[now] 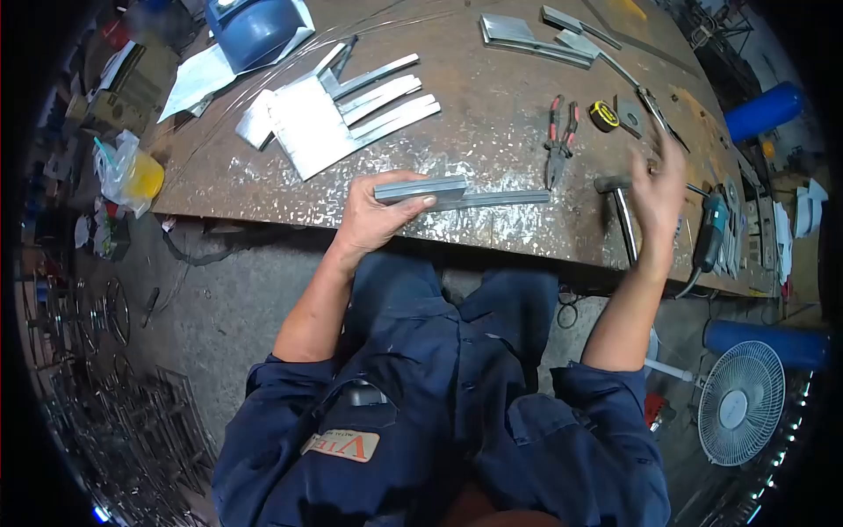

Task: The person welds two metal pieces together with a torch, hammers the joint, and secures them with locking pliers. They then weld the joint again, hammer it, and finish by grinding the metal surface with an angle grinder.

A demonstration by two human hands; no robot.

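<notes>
My left hand (373,218) is closed around a short stack of flat metal bars (421,187) at the table's front edge, thumb pressed along the near side. Just right of the stack, a longer thin metal bar (509,198) lies on the table. My right hand (659,189) is raised over the right part of the table, fingers apart, holding nothing. Below and beside it is a hammer (625,220), its handle pointing toward me. Pliers with red and black handles (558,140) lie between my hands, farther back.
A rusty metal table (474,114) carries metal plates and bars (320,123) at left and more flat bars (536,42) behind. A yellow tape measure (603,115), a teal angle grinder (712,230) and a blue welding mask (259,35) lie there too. A fan (733,408) stands at right.
</notes>
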